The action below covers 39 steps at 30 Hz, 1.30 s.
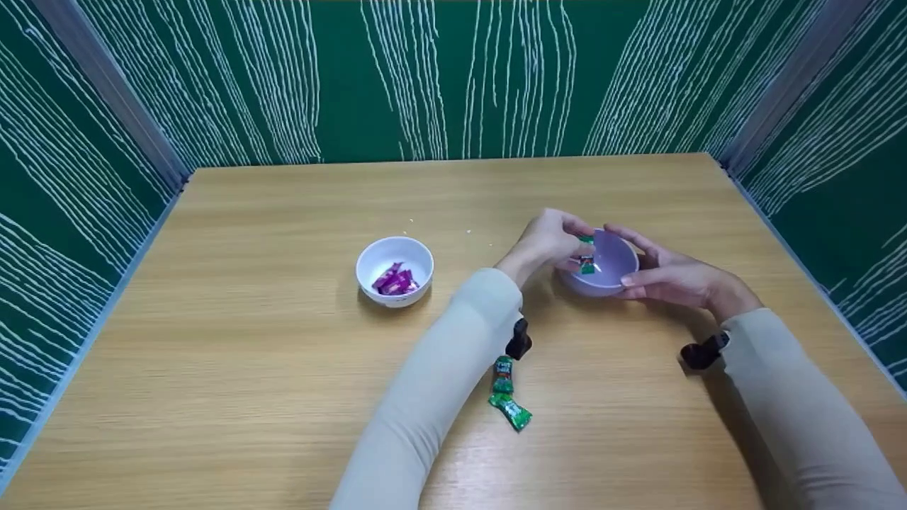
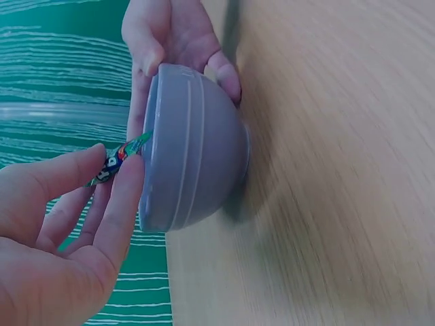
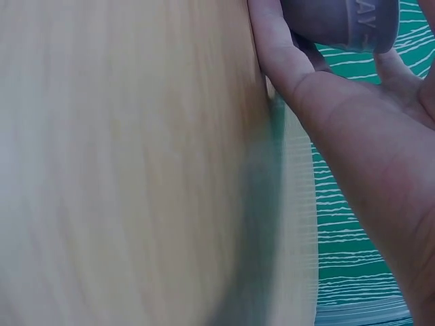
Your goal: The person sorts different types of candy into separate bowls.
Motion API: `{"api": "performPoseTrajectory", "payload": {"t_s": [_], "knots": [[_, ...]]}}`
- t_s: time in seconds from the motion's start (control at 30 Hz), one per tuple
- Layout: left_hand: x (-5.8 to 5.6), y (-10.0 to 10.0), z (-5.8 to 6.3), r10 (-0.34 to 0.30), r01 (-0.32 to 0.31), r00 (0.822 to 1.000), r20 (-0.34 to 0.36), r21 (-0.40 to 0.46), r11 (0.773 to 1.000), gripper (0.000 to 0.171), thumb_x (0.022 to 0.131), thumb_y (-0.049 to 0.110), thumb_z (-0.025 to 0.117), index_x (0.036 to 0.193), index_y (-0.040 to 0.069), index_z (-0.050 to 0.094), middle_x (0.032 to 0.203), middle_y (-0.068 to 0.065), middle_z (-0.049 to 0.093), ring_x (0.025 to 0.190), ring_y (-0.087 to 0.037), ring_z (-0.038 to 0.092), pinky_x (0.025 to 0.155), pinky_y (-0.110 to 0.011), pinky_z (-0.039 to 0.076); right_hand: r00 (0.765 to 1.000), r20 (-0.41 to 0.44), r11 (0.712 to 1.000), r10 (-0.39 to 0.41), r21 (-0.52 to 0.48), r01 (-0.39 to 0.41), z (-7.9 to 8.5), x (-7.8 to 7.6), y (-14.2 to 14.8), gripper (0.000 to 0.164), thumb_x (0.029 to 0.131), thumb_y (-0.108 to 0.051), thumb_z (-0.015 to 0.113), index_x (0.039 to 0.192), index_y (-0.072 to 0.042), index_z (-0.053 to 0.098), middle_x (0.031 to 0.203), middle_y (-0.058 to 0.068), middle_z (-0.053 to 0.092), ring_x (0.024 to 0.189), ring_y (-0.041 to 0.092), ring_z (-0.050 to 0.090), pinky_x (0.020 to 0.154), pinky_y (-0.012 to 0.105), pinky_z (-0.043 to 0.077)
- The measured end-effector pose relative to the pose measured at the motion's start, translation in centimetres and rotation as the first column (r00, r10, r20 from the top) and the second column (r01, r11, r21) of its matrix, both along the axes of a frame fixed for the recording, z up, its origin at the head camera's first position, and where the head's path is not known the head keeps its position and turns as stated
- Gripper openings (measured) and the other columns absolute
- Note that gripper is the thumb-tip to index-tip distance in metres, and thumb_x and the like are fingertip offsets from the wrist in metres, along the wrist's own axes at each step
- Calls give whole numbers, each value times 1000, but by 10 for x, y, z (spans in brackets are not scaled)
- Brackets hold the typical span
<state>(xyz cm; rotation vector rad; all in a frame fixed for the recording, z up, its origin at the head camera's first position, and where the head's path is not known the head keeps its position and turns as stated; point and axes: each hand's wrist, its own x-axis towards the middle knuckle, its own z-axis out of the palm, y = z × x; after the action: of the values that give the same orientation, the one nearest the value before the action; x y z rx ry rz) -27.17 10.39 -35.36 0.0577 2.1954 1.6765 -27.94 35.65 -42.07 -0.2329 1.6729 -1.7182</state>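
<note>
A green wrapped candy (image 1: pixel 587 267) is pinched between the thumb and fingers of my left hand (image 1: pixel 544 242). In the left wrist view, one end of that candy (image 2: pixel 117 161) meets the rim of a light purple bowl (image 2: pixel 197 156). My right hand (image 1: pixel 677 278) holds the same bowl (image 1: pixel 615 263) from its right side, thumb near the rim and other fingers around the wall. The bowl stands upright at the table's right half. In the right wrist view only part of the bowl (image 3: pixel 340 24) shows, with raised letters on its side.
Left of my hands stands a white bowl (image 1: pixel 375 256) with several magenta wrapped candies (image 1: pixel 397 280) inside. Two more green candies (image 1: pixel 503 375) lie beside my left forearm. Small white specks dot the wooden table (image 1: pixel 269 340). Green, white-streaked panels (image 1: pixel 453 85) border the table.
</note>
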Motion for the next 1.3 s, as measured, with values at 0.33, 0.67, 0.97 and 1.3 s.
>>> {"api": "performPoseTrajectory", "payload": {"t_s": [0.33,0.67,0.97,1.3], "knots": [[-3,-3,-5,3,-3,1000,-9,29,1000,21,91,-4,73,109,6,77,100,-1,67,90,-18,68,68,-26,60,1000,-3,1000,-18,6,18,1,0,1,90,99,5,56,160,-45,13,161,2,-15,138,33,36,106,39,47],[0,-17,-6,-58,56,998,35,41,998,23,92,2,74,114,7,74,97,-4,65,86,-23,66,68,-31,60,1000,-1,1000,-13,14,13,3,-2,2,89,100,4,55,160,-47,12,161,3,-15,139,34,35,107,40,46],[15,-40,6,-331,345,939,97,-252,904,20,91,12,77,111,11,75,101,-1,65,91,-25,67,71,-34,61,1000,-5,1000,-13,-6,13,-4,0,5,88,101,4,54,160,-47,13,161,7,-10,138,33,35,106,41,47],[40,-84,-6,-560,566,815,148,-406,717,37,93,18,76,127,7,66,85,-4,60,64,-20,57,58,-31,53,1000,6,999,-17,-33,17,-5,-2,1,87,101,4,53,161,-45,13,162,7,-13,140,33,31,106,40,47]]}}
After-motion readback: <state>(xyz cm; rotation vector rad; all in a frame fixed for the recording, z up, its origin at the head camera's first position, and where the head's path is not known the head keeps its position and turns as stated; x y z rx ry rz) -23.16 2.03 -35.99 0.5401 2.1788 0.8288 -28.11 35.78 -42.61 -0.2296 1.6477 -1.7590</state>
